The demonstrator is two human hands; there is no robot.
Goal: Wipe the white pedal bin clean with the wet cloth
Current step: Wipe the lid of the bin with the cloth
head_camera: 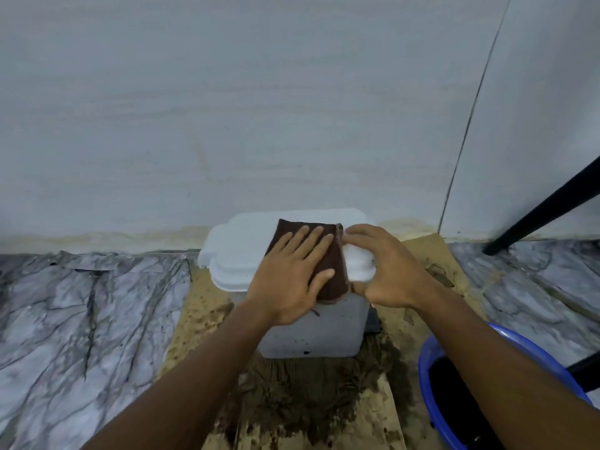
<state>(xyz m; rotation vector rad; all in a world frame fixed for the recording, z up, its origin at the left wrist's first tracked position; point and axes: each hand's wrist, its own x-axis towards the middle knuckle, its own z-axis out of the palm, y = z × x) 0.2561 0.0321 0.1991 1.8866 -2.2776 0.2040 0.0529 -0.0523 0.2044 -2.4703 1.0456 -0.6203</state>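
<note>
Head view: the white bin (285, 251) stands on wet cardboard (194, 306) by the wall. A brown cloth (334, 251) lies on its lid. The left hand (289, 280) presses it flat, grip apart. The right hand (386, 271) has its grip clamped on the lid. A blue bucket (422, 368) sits near.

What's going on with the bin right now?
A person is wiping the lid of the bin. The left hand presses flat on the cloth, which is laid across the lid. The right hand curves over the lid's right end with fingertips at the cloth's edge; whether it pinches the cloth is unclear. The bin's front shows dark specks. It stands on stained cardboard, with a bucket to its right.
</note>
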